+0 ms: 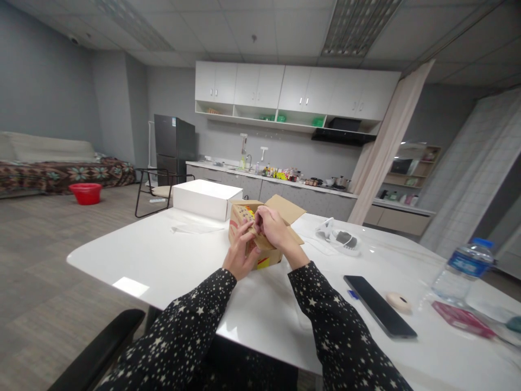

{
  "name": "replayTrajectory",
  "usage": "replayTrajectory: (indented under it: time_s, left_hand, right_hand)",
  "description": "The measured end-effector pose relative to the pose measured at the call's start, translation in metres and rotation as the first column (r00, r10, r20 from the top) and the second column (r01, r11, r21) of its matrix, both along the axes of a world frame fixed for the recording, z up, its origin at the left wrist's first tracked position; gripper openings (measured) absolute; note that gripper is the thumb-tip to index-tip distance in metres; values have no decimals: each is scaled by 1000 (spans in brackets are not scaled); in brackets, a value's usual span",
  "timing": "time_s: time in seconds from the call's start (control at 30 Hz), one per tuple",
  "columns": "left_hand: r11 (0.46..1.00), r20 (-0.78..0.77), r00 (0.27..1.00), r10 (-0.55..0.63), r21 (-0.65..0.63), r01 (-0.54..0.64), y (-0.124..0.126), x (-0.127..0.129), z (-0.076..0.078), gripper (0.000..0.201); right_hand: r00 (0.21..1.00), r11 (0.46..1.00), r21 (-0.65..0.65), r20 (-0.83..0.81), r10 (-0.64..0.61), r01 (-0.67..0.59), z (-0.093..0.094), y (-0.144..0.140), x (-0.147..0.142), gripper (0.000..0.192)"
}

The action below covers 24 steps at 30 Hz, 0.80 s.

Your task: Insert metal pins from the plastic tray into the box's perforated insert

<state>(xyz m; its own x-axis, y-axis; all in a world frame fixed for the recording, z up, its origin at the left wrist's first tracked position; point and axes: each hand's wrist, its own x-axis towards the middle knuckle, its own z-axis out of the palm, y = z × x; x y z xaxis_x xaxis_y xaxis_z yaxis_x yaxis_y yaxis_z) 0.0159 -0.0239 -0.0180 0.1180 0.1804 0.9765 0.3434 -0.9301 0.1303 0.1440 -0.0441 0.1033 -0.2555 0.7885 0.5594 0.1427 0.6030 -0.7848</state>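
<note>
— What is sitting at the left end of the white table (163, 266)?

— One white box (206, 199), lid closed, so its contents are not showing. Just right of it one small cardboard box (260, 231) is standing near the table's middle, flaps open; what is inside is hidden behind the hands.

— And the hands?

— The left hand (241, 252) is pressing against the box's near side, fingers curled on the front flap. The right hand (273, 228) is gripping the top edge from above, fingers bent over it.

— Further right?

— One white headset (340, 238) is lying beyond the box, then one dark phone (379, 312) face up, one small round beige object (399, 301), one pink packet (462, 319), and one plastic water bottle (464, 270) lying on its side, holding clear water.
</note>
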Motion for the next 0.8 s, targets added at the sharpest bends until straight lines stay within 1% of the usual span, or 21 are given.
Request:
replayTrajectory:
  time_s: [0.07, 0.13, 0.27, 0.33, 0.47, 0.67, 0.73, 0.8]
  left_hand:
    - [1000, -8, 1000, -1, -10, 1, 0, 0, -1, 36]
    - [1000, -11, 1000, 0, -18, -1, 1, 0, -1, 35]
    - [1000, -5, 1000, 10, -10, -10, 1, 0, -1, 38]
    - [1000, -4, 1000, 9, -2, -9, 1, 0, 0, 39]
    - [1000, -9, 1000, 6, -12, -6, 1, 0, 0, 41]
    - [1000, -9, 1000, -8, -13, 8, 1, 0, -1, 40]
    - [1000, -7, 1000, -7, -13, 7, 1, 0, 0, 38]
    - [1000, -7, 1000, -2, -12, 2, 0, 0, 1, 36]
  right_hand:
    - [999, 998, -56, -25, -28, 27, 0, 2, 0, 32]
    - [999, 996, -85, -32, -38, 36, 0, 3, 1, 31]
    - [999, 1000, -18, 37, -14, 14, -2, 1, 1, 33]
    - [996, 1000, 9, 82, -26, 26, -4, 0, 1, 33]
    - [992, 997, 6, 106, -73, 72, -7, 3, 0, 33]
    - [994, 999, -36, 104, -30, 34, -4, 5, 4, 30]
    - [989, 998, -20, 136, -63, 66, -1, 4, 6, 28]
    - [979, 993, 23, 167, -115, 113, 1, 4, 8, 25]
